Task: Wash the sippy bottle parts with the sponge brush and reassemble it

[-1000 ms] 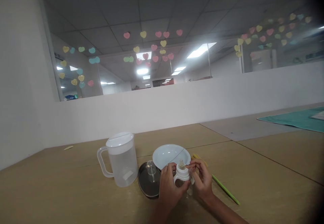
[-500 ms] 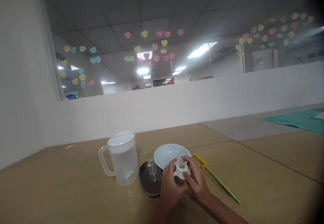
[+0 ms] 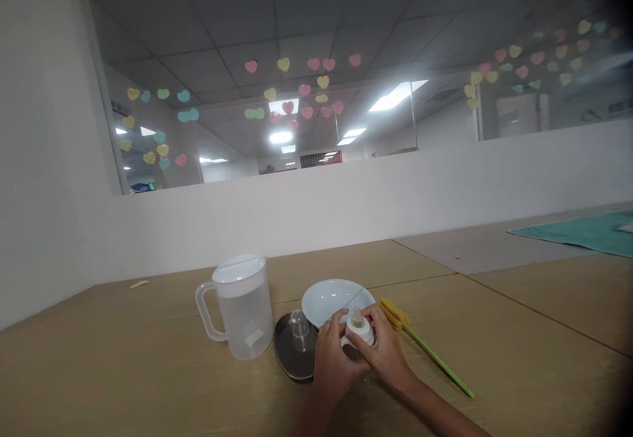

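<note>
Between my two hands is a baby bottle (image 3: 359,329) with a white collar and a clear teat pointing up. My left hand (image 3: 334,358) is wrapped round its left side, and most of the bottle's body is hidden behind my fingers. On the right, my right hand (image 3: 384,351) grips the white collar with thumb and fingers. Just behind the bottle lies a white bowl (image 3: 329,295). Left of my left hand, a dark metal tray (image 3: 291,361) holds a clear dome-shaped cap (image 3: 299,325).
A lidded plastic jug (image 3: 244,318) stands left of the tray. To the right lies a bottle brush with a yellow head (image 3: 394,313) and green handle (image 3: 440,363). A teal cloth (image 3: 583,233) is at the far right, and a white wall (image 3: 306,206) runs behind the table.
My right thumb and fingers have shifted round the white collar, and the bottle's top leans a little differently. Everything else lies as before, with a slight camera shift.
</note>
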`<act>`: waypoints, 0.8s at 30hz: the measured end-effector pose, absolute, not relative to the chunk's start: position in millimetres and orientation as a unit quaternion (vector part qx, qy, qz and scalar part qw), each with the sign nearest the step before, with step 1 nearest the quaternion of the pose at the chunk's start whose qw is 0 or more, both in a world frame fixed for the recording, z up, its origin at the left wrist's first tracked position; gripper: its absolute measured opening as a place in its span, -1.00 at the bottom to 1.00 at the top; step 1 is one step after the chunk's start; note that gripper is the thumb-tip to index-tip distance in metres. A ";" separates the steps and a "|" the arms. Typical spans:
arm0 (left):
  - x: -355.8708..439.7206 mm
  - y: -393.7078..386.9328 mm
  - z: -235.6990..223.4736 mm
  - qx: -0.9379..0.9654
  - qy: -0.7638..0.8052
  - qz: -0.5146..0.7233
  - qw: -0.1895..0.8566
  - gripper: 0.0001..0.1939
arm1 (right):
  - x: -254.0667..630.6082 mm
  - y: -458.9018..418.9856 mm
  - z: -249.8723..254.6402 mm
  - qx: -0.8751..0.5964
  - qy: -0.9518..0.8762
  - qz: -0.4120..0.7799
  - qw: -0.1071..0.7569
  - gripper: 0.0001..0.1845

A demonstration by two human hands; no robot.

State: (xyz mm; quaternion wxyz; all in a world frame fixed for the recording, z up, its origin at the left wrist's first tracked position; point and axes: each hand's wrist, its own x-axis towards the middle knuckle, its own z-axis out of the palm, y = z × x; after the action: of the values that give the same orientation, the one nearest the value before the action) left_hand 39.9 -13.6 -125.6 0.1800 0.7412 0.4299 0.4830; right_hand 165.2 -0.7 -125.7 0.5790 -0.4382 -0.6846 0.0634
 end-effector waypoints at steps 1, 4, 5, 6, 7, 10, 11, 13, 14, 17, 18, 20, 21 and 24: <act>38.9 -13.1 -125.0 0.744 0.432 0.478 0.177 -0.32 | 165.4 -0.6 -126.0 -0.434 -0.688 0.061 0.578 -0.73; 32.3 -12.5 -121.6 0.765 0.432 0.458 0.136 -0.32 | 166.8 -1.2 -126.8 -0.436 -0.695 0.053 0.569 -0.74; 28.8 -12.3 -120.5 0.775 0.425 0.454 0.115 -0.30 | 167.3 -1.5 -127.2 -0.441 -0.696 0.053 0.564 -0.73; 24.5 -12.0 -119.6 0.785 0.412 0.452 0.094 -0.29 | 167.8 -1.8 -127.7 -0.447 -0.696 0.054 0.559 -0.72; 19.7 -11.2 -119.2 0.794 0.395 0.456 0.076 -0.28 | 168.2 -1.8 -128.2 -0.453 -0.696 0.054 0.555 -0.70; 4.5 -3.9 -121.7 0.767 0.376 0.518 0.046 -0.41 | 168.9 -1.1 -130.1 -0.463 -0.694 0.050 0.550 -0.66; 0.0 0.4 -123.9 0.727 0.400 0.557 0.044 -0.49 | 169.1 -0.6 -130.7 -0.464 -0.693 0.048 0.550 -0.64; -7.2 10.5 -129.6 0.624 0.478 0.617 0.041 -0.60 | 169.2 0.4 -131.8 -0.464 -0.691 0.041 0.552 -0.62; -9.8 15.7 -132.9 0.587 0.519 0.621 0.039 -0.62 | 169.3 0.8 -132.3 -0.464 -0.691 0.038 0.554 -0.61; -14.2 27.2 -143.3 0.569 0.608 0.552 0.029 -0.58 | 169.4 1.3 -133.1 -0.464 -0.690 0.038 0.553 -0.59; -14.8 29.2 -146.5 0.575 0.628 0.523 0.027 -0.53 | 169.5 1.4 -133.1 -0.466 -0.691 0.040 0.551 -0.59; -15.4 30.8 -151.6 0.587 0.655 0.475 0.033 -0.45 | 169.4 1.3 -132.9 -0.467 -0.691 0.043 0.550 -0.58; -15.7 30.7 -153.4 0.596 0.662 0.454 0.038 -0.43 | 169.3 1.2 -132.7 -0.468 -0.691 0.043 0.549 -0.58; -16.6 29.0 -155.8 0.611 0.680 0.403 0.029 -0.46 | 168.7 0.4 -131.9 -0.470 -0.688 0.039 0.551 -0.58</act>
State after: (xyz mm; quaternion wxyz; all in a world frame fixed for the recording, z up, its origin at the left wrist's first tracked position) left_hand -16.6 29.0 -155.8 0.0287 0.6113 0.6803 0.4034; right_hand 168.7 0.4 -131.9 0.5515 -0.4698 -0.6882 0.0385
